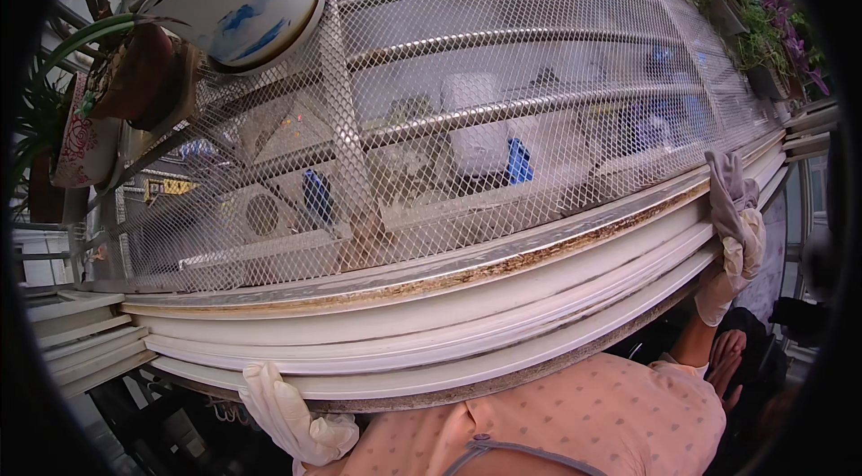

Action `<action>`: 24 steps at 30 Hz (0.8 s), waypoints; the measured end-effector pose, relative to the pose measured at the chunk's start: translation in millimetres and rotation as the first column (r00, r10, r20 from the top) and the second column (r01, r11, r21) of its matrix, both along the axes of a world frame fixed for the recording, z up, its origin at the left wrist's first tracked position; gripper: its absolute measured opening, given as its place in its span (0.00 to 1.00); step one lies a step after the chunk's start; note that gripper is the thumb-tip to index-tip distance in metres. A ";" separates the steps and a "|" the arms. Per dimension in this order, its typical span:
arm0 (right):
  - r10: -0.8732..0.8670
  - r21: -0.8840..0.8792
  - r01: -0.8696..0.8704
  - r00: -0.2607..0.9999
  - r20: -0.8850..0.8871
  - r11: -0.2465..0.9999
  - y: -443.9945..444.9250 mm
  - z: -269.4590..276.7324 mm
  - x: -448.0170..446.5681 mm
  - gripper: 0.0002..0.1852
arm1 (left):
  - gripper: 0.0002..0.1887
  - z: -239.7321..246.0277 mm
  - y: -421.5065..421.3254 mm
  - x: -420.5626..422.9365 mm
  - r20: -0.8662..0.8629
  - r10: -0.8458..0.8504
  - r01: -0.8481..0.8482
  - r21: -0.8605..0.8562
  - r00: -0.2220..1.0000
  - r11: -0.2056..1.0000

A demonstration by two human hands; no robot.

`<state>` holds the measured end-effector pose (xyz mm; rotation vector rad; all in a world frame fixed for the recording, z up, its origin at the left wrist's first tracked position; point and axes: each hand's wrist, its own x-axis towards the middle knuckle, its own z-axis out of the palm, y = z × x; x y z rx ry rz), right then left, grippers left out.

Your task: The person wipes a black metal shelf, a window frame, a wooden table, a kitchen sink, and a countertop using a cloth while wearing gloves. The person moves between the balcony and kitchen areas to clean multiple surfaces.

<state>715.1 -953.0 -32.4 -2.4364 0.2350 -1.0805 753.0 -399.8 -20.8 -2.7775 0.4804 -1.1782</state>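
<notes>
My right hand (741, 250), in a pale disposable glove, is closed on a grey cloth (733, 196) at the right end of the white window frame (431, 321). The cloth lies against the frame's outer edge. My left hand (293, 415), gloved likewise, rests its fingers on the inner edge of the sill at the lower left and holds nothing. Several sliding tracks run along the frame between my hands. Brown, crusty grime lines the frame's outer lip (512, 260).
Beyond the sill spreads a metal mesh (539, 85) over bars. A white and blue plant pot (236, 4) and a brown pot (145, 72) stand at the upper left. Flowering plants (781, 25) hang at the upper right. Another person's hand (727, 358) shows at the lower right.
</notes>
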 end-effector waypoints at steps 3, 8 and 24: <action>-0.036 -0.063 0.036 0.999 0.010 0.997 -6.3 -2.5 -4.4 0.18 | 0.29 -2.5 1.9 6.6 0.071 -0.058 0.058 -0.006 0.996 0.998; -0.027 -0.038 0.025 0.998 -0.049 0.999 0.9 5.4 -4.7 0.18 | 0.28 4.5 -1.4 9.5 0.037 -0.070 0.070 0.009 0.997 0.998; 0.227 0.050 -0.222 0.958 -0.174 0.974 70.6 18.8 6.2 0.19 | 0.22 27.0 9.7 6.1 -0.287 -0.325 0.215 -0.354 0.901 0.910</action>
